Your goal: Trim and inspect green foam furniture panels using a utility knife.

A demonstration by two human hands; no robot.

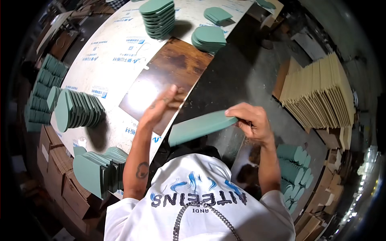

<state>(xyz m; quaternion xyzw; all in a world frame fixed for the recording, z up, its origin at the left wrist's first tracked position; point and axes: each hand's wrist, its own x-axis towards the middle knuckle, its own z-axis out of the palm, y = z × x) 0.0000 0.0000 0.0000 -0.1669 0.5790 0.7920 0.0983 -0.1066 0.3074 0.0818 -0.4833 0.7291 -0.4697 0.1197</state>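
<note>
One green, round-ended panel (201,127) is in front of the person's body, beside the slanting edge of the white worktop (86,66). The right hand (253,122) holds it at its right end; the grip is closed on this end, with the thumb and the fingers pressing from two sides. The other end of the panel points to the left, near the worktop edge. The left hand (163,106) is above the glossy brown board (173,66), and its grip is released, with the fingers extended and a little blurred; whether they touch the board, I cannot tell. Beyond the board stand a tall stack of green panels (157,20) and, to its right, a lower stack (209,39). On the left part of the worktop, a row of similar panels (78,108) stands on edge, and nearer to the person is a thicker green bundle (98,170). To the right, on the floor side, is a large pile of beige sheets (317,90).
</note>
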